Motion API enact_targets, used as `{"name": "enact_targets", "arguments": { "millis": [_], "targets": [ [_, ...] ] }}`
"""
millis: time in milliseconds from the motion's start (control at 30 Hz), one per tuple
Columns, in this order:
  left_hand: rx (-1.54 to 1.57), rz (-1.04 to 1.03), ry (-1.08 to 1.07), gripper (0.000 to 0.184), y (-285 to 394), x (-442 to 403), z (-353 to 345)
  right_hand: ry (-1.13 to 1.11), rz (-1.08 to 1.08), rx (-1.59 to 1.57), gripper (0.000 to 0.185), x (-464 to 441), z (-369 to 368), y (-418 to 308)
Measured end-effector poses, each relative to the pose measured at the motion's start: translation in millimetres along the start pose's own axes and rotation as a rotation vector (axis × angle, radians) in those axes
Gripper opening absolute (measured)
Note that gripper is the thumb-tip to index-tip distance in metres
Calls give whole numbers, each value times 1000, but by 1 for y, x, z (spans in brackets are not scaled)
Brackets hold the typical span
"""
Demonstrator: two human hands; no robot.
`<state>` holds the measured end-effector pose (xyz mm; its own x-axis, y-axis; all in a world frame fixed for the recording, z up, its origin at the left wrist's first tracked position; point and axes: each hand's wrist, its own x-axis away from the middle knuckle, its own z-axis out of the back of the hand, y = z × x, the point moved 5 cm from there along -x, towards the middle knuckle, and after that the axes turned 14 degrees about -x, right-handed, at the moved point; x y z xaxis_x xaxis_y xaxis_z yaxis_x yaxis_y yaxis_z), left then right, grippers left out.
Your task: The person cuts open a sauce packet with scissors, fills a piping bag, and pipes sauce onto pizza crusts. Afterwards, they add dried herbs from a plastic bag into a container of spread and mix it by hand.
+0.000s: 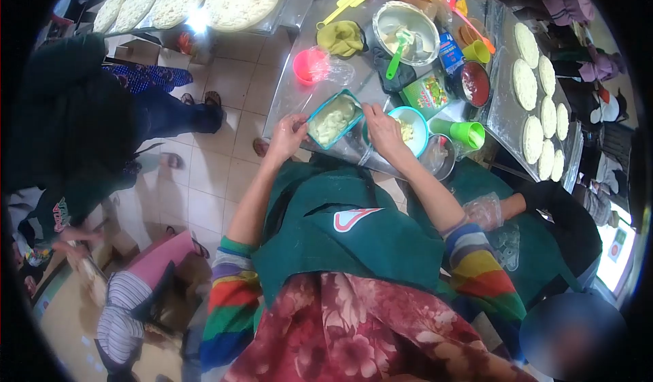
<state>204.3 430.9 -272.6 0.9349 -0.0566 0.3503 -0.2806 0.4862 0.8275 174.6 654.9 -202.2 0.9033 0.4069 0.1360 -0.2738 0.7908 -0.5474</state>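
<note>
A teal rectangular tub with a pale, creamy mixture in it sits at the near edge of the metal table. My left hand pinches its left side with closed fingers. On the other side, my right hand has its fingers closed at the tub's right rim; what they grip there is too small to make out. Partly under that hand is a light blue bowl with pale yellow bits in it. A clear plastic bag lies just beyond the tub.
Behind are a metal bowl with a green spatula, a pink cup and a yellow spatula. Green cups lie right. Flat dough rounds cover a side table. A gloved co-worker's hand is close at right.
</note>
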Motion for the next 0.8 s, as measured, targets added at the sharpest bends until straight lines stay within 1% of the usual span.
{"name": "enact_targets", "arguments": {
  "millis": [67,167,267,367,467,567,667,800],
  "targets": [
    [-47,-55,18,22,7,2,2,-9,9,8,32,-9,-14,1],
    [-21,-59,44,22,6,4,4,-69,2,-32,35,-15,-21,-3],
    [-23,-75,61,22,8,4,4,-85,110,-98,38,-11,-25,-11],
    [-9,-73,63,22,14,6,7,-146,151,-108,42,-10,-35,-23],
    [28,-60,53,23,15,5,7,-219,232,-117,36,-10,-32,-50],
    [-83,-106,88,23,20,5,8,-219,385,-80,28,-9,-34,-61],
    [-134,-104,103,23,17,3,5,-234,453,-39,18,-1,-34,-52],
    [-218,-120,98,22,18,3,4,-239,607,72,15,7,-15,-46]
  ]
}}
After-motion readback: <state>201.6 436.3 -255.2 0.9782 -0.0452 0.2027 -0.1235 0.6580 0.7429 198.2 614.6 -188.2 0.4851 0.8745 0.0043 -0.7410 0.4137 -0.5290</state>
